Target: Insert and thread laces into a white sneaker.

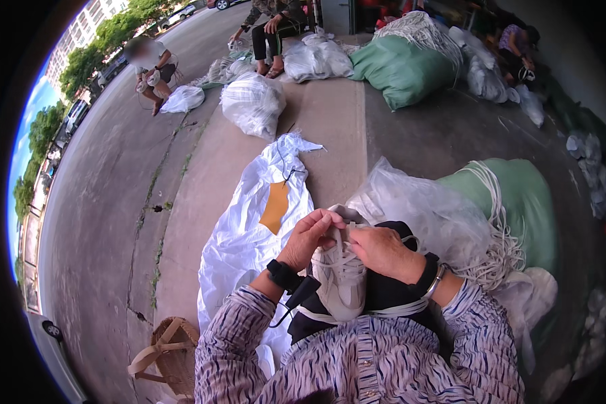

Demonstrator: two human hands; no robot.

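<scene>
A pale off-white sneaker (341,296) rests on my lap, toe toward me, with white shoelace (347,264) crossing its front. My left hand (308,237) is closed at the sneaker's upper opening, thumb and fingers pinched on its edge by the top eyelets. On the other side, my right hand (388,254) has its fingers bent and pinched together on the lace near the top eyelets. Its fingertips are partly hidden, so the exact hold on the lace is hard to make out. A loop of lace shows beyond the right hand.
White sacking (239,232) with an orange-yellow piece (274,207) lies left of my lap. At right are clear plastic (431,209), a green sack (518,202) and a bundle of white laces (495,259). A woven basket (175,353) stands lower left. Other people sit farther off among sacks.
</scene>
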